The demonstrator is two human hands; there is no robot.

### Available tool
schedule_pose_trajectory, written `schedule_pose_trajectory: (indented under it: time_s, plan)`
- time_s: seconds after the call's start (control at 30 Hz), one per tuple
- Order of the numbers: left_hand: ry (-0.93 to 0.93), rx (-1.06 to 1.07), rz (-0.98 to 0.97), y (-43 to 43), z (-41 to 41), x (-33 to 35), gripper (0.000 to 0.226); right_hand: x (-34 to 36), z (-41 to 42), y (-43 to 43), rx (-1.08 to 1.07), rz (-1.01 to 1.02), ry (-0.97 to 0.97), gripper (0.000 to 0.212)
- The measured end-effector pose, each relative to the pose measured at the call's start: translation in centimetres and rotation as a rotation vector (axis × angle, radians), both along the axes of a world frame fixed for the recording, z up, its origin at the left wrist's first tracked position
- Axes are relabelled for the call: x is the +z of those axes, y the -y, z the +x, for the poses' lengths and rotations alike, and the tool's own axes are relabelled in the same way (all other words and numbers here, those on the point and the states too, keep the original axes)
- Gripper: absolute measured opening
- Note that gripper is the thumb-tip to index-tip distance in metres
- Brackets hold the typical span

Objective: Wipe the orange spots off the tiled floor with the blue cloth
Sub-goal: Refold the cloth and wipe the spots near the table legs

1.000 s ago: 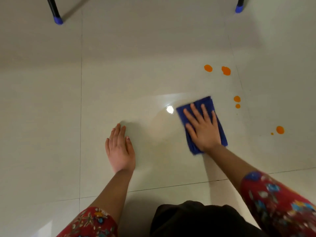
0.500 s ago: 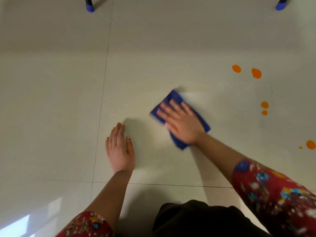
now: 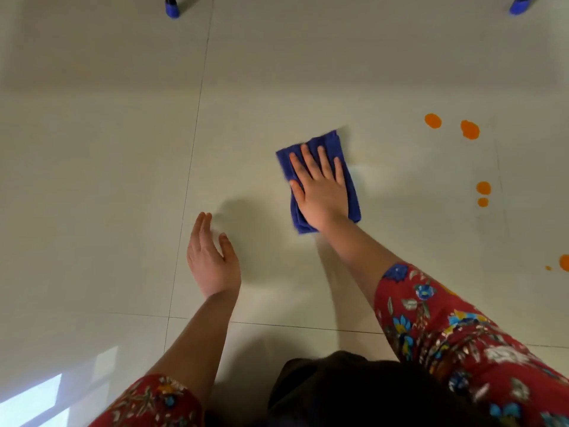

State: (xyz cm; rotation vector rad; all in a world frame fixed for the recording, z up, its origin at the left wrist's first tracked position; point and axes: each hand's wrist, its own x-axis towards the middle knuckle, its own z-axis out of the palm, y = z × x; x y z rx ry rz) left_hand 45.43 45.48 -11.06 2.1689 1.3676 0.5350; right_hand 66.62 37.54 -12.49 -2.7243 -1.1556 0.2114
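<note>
The right hand (image 3: 320,192) lay flat with straight fingers, pressing the folded cloth (image 3: 328,142) onto the floor (image 3: 92,180). The left hand (image 3: 212,260) was loose and flat, holding nothing, near the cloth's left. The spots (image 3: 470,130), 5 and 1 speck, sat well apart to the cloth's right, untouched. 2 blue-capped legs (image 3: 172,9) stood at the far edge.
</note>
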Motion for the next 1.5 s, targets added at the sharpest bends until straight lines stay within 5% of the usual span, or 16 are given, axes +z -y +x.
schedule_pose_trajectory:
  time_s: [0.07, 0.17, 0.23, 0.3, 0.43, 0.5, 0.57, 0.67, 0.87, 1.07, 1.27, 1.5]
  plan:
    - [-0.011, -0.095, -0.017, 0.9, 0.5, 0.1, 0.046, -0.2, -3.2, 2.8, 0.077, 0.03, 0.021, 0.055]
    - [-0.039, -0.281, -0.029, 2.4, 1.7, 0.0, 0.045, 0.0, -10.2, 11.7, 0.628, -0.042, -0.07, 0.054]
    - [-0.074, -0.381, -0.012, 3.3, 2.0, -0.2, 0.044, 0.3, -9.3, 16.4, 0.78, -0.06, -0.069, 0.052]
    - [-0.1, -0.441, -0.006, 4.0, 2.4, -0.5, 0.043, -0.2, -5.5, 18.2, 0.599, -0.057, 0.016, 0.051]
    - [-0.117, -0.485, -0.013, 5.2, 3.5, -1.0, 0.042, 0.0, -2.1, 16.1, -0.144, -0.069, 0.018, 0.055]
    - [-0.105, -0.513, -0.026, 6.1, 4.4, -0.5, 0.041, -0.2, -5.9, 15.9, -0.034, -0.07, 0.006, 0.056]
    - [-0.082, -0.566, -0.033, 7.0, 5.9, 0.2, 0.041, 0.2, -9.3, 18.9, 0.341, -0.104, -0.009, 0.055]
    - [-0.069, -0.603, -0.052, 8.0, 7.6, 1.0, 0.042, 0.7, -6.2, 24.3, 0.594, -0.135, -0.028, 0.052]
    - [-0.195, -0.713, -0.103, 10.5, 9.0, 0.4, 0.052, 0.4, -1.1, 24.9, -0.313, -0.119, 0.005, 0.056]
    - [-0.232, -0.881, -0.121, 13.7, 10.4, 1.0, 0.058, 0.7, -10.0, 31.7, 0.154, -0.172, -0.034, 0.054]
    - [-0.329, -0.978, -0.079, 15.2, 12.5, 0.5, 0.066, 0.2, -2.7, 35.7, -0.547, -0.186, -0.034, 0.057]
    - [-0.403, -1.184, -0.05, 17.3, 16.0, 0.0, 0.077, 1.0, -11.8, 37.2, -0.216, -0.162, -0.091, 0.053]
